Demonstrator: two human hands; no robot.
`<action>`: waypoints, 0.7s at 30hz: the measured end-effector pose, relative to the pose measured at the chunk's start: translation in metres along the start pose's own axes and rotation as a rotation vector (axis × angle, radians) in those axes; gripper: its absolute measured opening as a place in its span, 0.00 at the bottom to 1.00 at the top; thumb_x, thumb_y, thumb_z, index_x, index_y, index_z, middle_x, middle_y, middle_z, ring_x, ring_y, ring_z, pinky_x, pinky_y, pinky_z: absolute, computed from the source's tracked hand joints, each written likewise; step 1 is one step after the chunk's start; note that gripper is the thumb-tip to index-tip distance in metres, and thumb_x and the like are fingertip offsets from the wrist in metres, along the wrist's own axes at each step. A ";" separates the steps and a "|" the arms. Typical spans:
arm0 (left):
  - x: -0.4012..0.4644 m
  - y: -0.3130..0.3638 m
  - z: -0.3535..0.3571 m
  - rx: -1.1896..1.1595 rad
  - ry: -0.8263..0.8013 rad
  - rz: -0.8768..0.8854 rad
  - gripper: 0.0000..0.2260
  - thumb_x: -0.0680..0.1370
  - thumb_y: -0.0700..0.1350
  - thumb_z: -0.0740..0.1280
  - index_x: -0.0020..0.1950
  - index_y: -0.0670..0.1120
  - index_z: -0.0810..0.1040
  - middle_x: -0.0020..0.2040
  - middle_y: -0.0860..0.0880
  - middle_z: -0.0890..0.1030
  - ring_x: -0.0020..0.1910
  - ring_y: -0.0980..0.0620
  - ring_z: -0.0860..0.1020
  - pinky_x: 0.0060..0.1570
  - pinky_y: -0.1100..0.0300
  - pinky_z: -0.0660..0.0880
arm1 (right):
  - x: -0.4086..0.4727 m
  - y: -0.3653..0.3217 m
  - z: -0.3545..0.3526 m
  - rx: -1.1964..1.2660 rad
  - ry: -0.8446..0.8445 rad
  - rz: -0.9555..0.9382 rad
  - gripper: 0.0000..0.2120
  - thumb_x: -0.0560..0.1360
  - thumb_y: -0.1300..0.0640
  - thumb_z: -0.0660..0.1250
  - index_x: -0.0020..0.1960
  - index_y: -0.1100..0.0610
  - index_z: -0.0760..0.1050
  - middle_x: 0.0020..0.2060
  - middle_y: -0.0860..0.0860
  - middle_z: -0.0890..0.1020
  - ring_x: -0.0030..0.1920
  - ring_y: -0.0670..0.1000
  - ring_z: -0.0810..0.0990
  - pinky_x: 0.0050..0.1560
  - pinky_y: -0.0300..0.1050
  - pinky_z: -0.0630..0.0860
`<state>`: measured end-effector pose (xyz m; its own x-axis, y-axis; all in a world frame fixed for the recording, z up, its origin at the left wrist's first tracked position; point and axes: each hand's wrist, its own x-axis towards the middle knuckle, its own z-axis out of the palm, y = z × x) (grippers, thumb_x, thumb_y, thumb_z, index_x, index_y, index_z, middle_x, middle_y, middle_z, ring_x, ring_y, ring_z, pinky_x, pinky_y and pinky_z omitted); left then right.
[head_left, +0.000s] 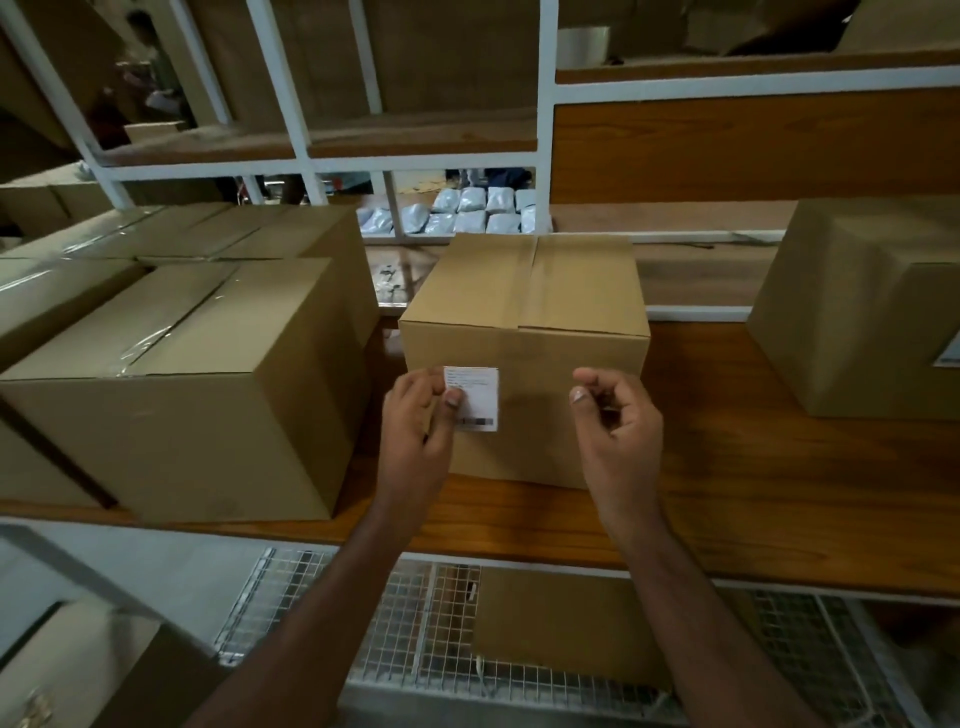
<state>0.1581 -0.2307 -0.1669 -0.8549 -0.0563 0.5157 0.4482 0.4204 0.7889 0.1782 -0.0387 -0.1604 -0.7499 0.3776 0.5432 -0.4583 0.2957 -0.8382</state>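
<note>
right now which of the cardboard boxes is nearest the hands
The middle box, straight behind the left hand, which pinches a white label at its front face. The left box and right box stand aside.

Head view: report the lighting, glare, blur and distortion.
Head view: dim, warm light; glare streaks on the taped left box; print on the label too blurred to read; a shadow falls on the middle box beside it; the wide-angle lens bends the shelf frame.

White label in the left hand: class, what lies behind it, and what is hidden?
Behind the label stands the front face of the taped cardboard box on the shelf. The label and left hand cover part of that face.
</note>
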 end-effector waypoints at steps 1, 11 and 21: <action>0.001 -0.001 -0.003 -0.011 0.023 -0.010 0.05 0.83 0.50 0.61 0.56 0.53 0.75 0.59 0.49 0.74 0.60 0.50 0.74 0.54 0.70 0.72 | 0.001 0.000 0.000 -0.013 0.021 0.000 0.07 0.78 0.64 0.68 0.55 0.58 0.79 0.49 0.51 0.81 0.52 0.46 0.80 0.50 0.37 0.79; 0.012 -0.010 -0.002 -0.079 0.141 -0.143 0.05 0.83 0.47 0.64 0.57 0.51 0.76 0.70 0.56 0.61 0.70 0.57 0.63 0.60 0.74 0.66 | 0.007 0.014 0.002 -0.362 0.211 -0.030 0.13 0.73 0.60 0.74 0.57 0.56 0.79 0.60 0.57 0.73 0.60 0.52 0.70 0.48 0.31 0.70; 0.022 -0.017 -0.004 -0.198 0.053 -0.190 0.16 0.83 0.46 0.63 0.70 0.45 0.74 0.71 0.49 0.68 0.62 0.62 0.74 0.55 0.72 0.75 | 0.009 0.020 0.009 -0.331 0.126 -0.009 0.17 0.73 0.62 0.74 0.60 0.55 0.75 0.69 0.55 0.67 0.69 0.54 0.70 0.60 0.52 0.80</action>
<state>0.1327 -0.2426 -0.1676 -0.9160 -0.1673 0.3646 0.3275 0.2132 0.9205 0.1582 -0.0370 -0.1730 -0.6719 0.4730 0.5699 -0.2702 0.5600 -0.7832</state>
